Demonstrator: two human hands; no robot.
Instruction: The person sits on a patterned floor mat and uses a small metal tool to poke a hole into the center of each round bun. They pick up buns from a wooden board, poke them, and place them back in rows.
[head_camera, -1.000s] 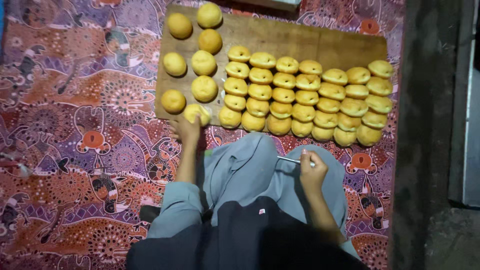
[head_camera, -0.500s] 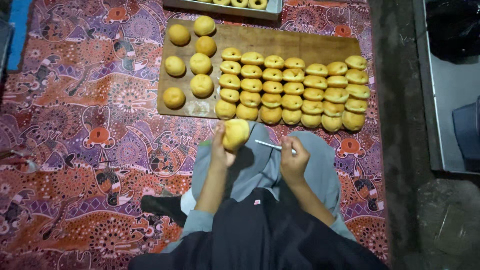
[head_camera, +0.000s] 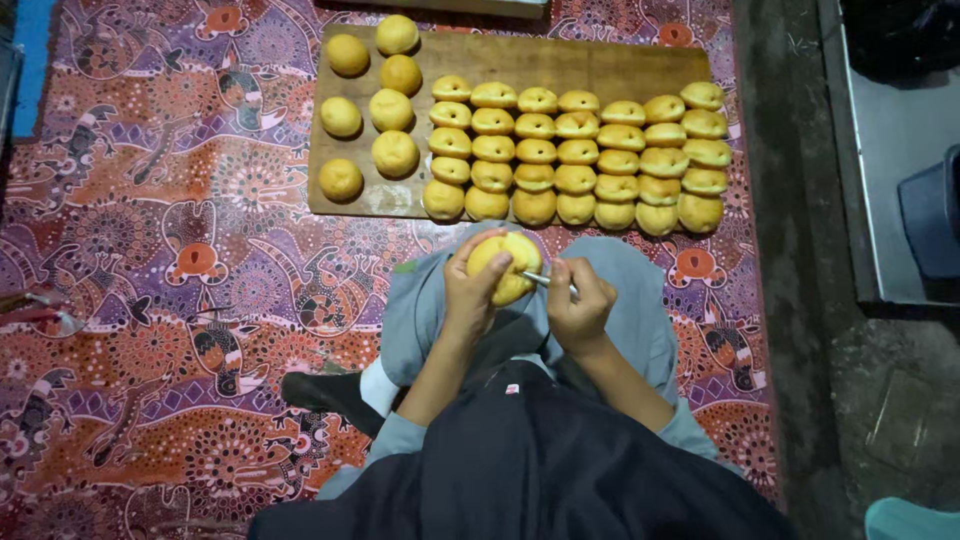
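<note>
My left hand (head_camera: 472, 292) holds a round yellow dough ball (head_camera: 508, 266) over my lap. My right hand (head_camera: 578, 305) grips a thin metal tool (head_camera: 540, 280) whose tip touches the ball's right side. Ahead lies a wooden board (head_camera: 520, 55) with several whole yellow balls (head_camera: 394, 152) on its left part. Several rows of flatter, split yellow buns (head_camera: 577, 150) fill its right part.
A patterned red and purple cloth (head_camera: 150, 250) covers the floor around me. A dark concrete strip (head_camera: 790, 250) runs down the right side, with a grey tray (head_camera: 890, 150) and a dark container (head_camera: 935, 215) beyond it. A pale tray edge (head_camera: 450, 6) sits above the board.
My left hand took a ball from the board's near left corner and brought it to my lap. My right hand moved the tool up against the ball.
</note>
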